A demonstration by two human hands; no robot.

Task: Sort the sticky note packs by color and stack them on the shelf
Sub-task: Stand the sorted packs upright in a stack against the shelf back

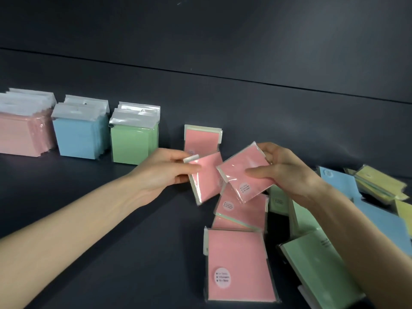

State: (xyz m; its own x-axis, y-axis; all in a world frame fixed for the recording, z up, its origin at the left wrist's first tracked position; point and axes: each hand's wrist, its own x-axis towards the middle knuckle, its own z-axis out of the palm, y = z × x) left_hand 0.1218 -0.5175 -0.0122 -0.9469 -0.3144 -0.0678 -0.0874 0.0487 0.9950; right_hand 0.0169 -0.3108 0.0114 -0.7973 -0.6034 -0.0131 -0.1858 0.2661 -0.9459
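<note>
the left hand (165, 172) pinches a pink sticky note pack (206, 178) by its white header end, thumb (189, 167) on top and the other fingers curled underneath. the pack is held above the shelf, tilted, with its far end hanging down to the right. the right hand (283, 172) grips a 2nd pink pack (244, 172), thumb pressed across its clear wrapper and fingers (265, 150) curled over its upper right edge. this pack has a round white label near its lower corner. the 2 held packs come corner to corner between the hands; i cannot tell whether they touch.

just behind the left hand's pack, 1 pink pack stands upright (201, 138) on the dark shelf (89, 208). to its left stand 3 sorted rows, each with white headers on top: a green row (131, 142), a blue row (79, 137) beside it, and a pink row (22, 134) at the far left edge.

below the hands, loose pink packs (243, 210) lie overlapping, and the nearest pink pack (238, 264) lies flat with its label facing up. to the right, partly under the right forearm, lie green packs (316, 268), then blue packs (383, 221), with yellow packs (379, 184) heaped at the far right. a dark back panel (223, 41) rises behind the shelf.
</note>
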